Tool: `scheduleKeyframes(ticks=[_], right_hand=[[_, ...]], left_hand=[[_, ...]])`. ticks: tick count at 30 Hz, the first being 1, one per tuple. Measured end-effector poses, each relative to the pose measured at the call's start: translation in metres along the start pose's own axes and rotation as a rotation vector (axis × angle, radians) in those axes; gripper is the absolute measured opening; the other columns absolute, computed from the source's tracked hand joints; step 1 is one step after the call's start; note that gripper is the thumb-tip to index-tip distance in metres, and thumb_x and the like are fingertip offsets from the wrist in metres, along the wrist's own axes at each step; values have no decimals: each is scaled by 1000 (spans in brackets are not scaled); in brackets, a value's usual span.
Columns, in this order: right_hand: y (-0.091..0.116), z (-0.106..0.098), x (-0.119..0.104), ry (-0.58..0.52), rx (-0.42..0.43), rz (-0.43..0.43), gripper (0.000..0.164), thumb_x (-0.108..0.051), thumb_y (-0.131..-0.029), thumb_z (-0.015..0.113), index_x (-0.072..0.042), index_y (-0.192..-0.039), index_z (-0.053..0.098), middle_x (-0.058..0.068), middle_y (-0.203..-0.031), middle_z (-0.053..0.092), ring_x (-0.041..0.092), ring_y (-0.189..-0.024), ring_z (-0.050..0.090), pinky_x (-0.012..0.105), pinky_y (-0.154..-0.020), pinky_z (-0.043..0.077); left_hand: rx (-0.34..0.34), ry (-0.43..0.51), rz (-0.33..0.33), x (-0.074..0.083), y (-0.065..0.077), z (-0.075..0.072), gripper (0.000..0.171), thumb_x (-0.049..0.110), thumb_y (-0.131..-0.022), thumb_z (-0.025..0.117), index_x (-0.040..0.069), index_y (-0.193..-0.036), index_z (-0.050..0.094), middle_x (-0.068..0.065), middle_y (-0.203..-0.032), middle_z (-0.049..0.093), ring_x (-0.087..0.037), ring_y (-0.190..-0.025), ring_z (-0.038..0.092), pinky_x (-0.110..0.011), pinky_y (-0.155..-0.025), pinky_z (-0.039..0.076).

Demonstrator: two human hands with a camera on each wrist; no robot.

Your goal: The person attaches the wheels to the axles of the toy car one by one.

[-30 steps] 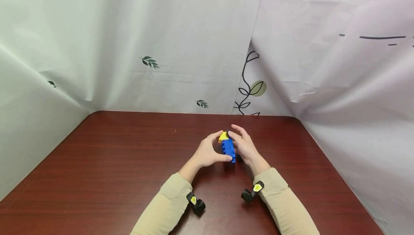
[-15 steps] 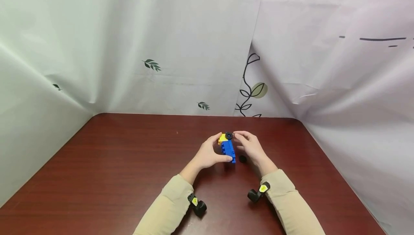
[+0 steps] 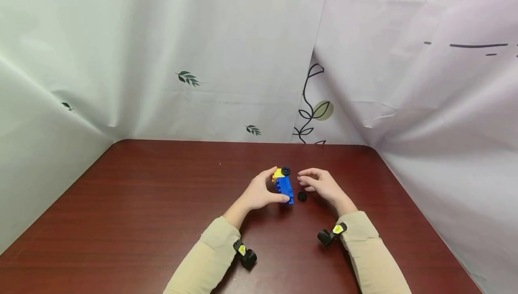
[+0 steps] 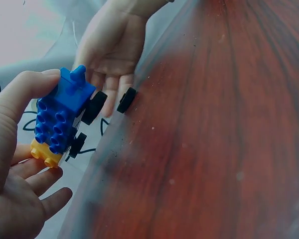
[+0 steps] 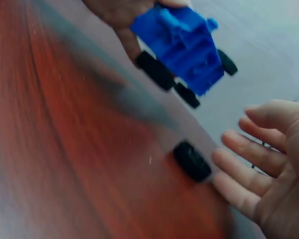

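A toy car of blue and yellow bricks [image 3: 285,188] is gripped lengthwise by my left hand [image 3: 257,192], thumb on the blue end and fingers at the yellow end. In the head view, one black wheel [image 3: 285,171] shows on the car's side by the yellow part. Three wheels are visible on the car in the right wrist view, such as this large one [image 5: 155,70]. A loose black wheel [image 3: 302,196] is on the table, right of the car. My right hand [image 3: 323,187], fingers loosely bent, hovers just beyond that wheel and holds nothing.
The dark red-brown wooden table [image 3: 162,204] runs to a pale curtain [image 3: 226,60] printed with leaves. Black wrist cameras are strapped over both beige sleeves [image 3: 214,249].
My right hand has drawn off the car to the right, uncovering the wheel by its yellow part. The loose wheel on the table now shows fully. My left hand keeps its grip.
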State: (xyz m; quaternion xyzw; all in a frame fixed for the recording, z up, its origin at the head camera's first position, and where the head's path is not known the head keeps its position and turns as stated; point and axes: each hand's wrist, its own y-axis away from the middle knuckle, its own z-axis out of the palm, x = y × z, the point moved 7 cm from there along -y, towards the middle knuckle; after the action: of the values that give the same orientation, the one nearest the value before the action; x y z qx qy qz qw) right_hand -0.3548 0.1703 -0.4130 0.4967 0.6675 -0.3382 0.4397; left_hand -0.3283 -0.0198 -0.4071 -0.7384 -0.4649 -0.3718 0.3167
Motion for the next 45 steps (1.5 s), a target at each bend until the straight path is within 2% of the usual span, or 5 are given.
scheduleKeyframes(ticks=[8,16,21,37,45], right_hand=[[0,-3,7,148,-62,-45,38,-24,-85,71,1,-113,64,14,-101,69,13,-79,63,25,-72,54],[3,-1,4,126,-148,-44,38,-15,-78,77,6,-107,66,12,-92,70,11,-77,63,23,-70,54],[1,4,0,197,-189,-68,37,-16,-75,79,3,-105,69,14,-95,70,14,-79,60,24,-72,52],[6,10,-10,324,-200,-152,35,-26,-70,83,-4,-95,71,3,-85,65,15,-77,51,25,-66,47],[4,9,-3,387,-146,-74,28,-18,-73,80,-4,-96,71,4,-85,65,17,-77,51,28,-68,47]], left_hand=[[-3,11,12,3,-2,-1,94,38,-72,80,7,-147,32,-14,-146,42,-31,-127,50,-44,-103,43],[-12,18,9,2,-2,-1,96,40,-72,80,6,-147,31,-13,-146,41,-30,-128,49,-44,-104,43],[-18,26,7,-1,-1,-2,97,39,-72,81,6,-148,30,-13,-147,40,-30,-129,48,-46,-104,42],[-15,20,16,-1,0,-2,97,40,-71,81,5,-147,31,-14,-147,41,-31,-129,48,-45,-104,42],[-17,34,14,-1,-2,-1,96,39,-72,80,5,-147,31,-14,-147,41,-31,-129,47,-45,-105,42]])
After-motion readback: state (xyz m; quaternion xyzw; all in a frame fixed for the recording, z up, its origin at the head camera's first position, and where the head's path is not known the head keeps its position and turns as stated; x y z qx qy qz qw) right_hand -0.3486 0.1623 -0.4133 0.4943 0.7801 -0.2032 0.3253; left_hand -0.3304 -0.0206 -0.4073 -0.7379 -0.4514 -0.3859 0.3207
